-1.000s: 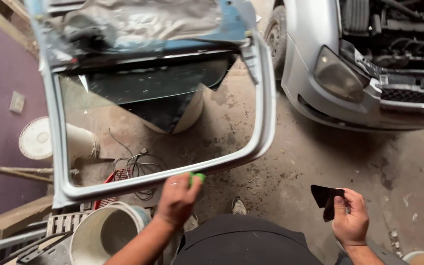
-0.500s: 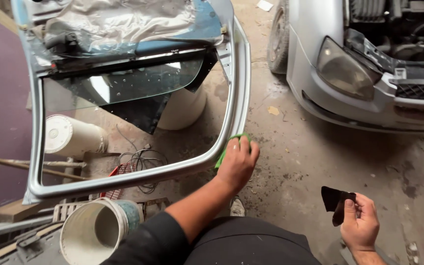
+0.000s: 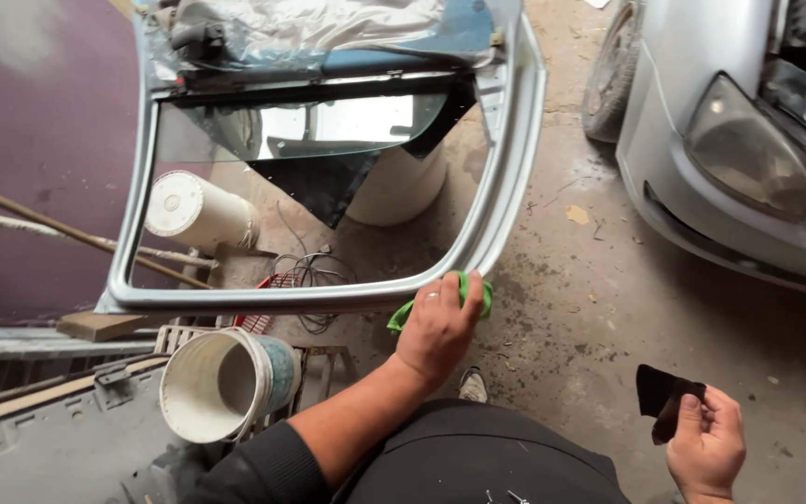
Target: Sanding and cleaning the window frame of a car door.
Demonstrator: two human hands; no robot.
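While our left hand pressed the green cloth against the lower corner of the grey door frame, we judged the wiping of its rim to be under way. Our right hand, well to the right of the frame, pinched a dark scrap. Moving on called for following the frame's curve upward.

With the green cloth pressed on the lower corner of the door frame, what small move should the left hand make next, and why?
Probably slide the left hand and its green cloth up along the right side of the door frame. The cloth sits right at the rounded lower corner, and the frame goes on upward from there. The right hand only holds a dark piece off to the side.
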